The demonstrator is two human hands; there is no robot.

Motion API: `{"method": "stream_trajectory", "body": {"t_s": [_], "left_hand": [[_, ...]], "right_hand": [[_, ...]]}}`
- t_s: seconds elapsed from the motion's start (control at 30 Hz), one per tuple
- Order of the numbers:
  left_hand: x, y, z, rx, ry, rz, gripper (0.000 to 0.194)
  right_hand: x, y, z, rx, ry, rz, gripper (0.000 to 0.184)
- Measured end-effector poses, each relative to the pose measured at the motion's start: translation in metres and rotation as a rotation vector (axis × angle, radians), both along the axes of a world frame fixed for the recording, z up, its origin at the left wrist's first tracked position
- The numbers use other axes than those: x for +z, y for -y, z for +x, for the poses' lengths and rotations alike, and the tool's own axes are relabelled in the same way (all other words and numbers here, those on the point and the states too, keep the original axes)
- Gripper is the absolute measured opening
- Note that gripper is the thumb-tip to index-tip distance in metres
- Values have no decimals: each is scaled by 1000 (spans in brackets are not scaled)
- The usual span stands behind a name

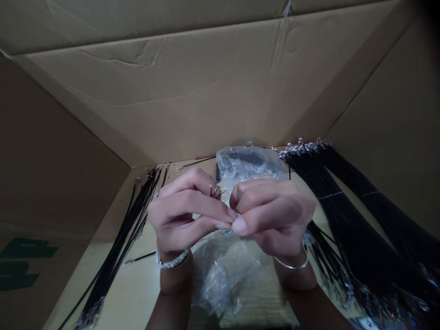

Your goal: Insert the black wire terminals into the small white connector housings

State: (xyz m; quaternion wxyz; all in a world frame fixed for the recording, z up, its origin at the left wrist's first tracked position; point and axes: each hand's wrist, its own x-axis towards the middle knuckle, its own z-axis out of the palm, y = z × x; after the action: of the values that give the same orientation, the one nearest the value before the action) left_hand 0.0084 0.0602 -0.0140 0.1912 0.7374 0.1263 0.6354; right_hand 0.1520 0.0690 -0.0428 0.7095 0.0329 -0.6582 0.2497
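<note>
My left hand (189,206) and my right hand (273,211) meet in front of me, fingertips pinched together and touching. Whatever lies between the fingertips is too small or too hidden to make out. A small bunch of thin coloured wires (216,191) sticks up from among the curled fingers of my left hand. Below both hands, a crumpled clear plastic bag (223,275) lies on the table, and a small printed mark (227,233) shows just under my fingertips.
Black cables (120,247) with bare coloured ends lie along the left. Large tied bundles of black cable (350,220) with white connectors fill the right. Another clear bag (249,162) with something dark inside sits at the back. Cardboard walls (189,101) enclose the table (137,284).
</note>
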Motion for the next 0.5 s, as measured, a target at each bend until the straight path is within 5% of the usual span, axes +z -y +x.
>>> {"method": "stream_trajectory", "body": {"t_s": [0.5], "left_hand": [[0,2,-6,58,-52,-24,6]], "right_hand": [[3,0,11,48,183,-79,33]]}}
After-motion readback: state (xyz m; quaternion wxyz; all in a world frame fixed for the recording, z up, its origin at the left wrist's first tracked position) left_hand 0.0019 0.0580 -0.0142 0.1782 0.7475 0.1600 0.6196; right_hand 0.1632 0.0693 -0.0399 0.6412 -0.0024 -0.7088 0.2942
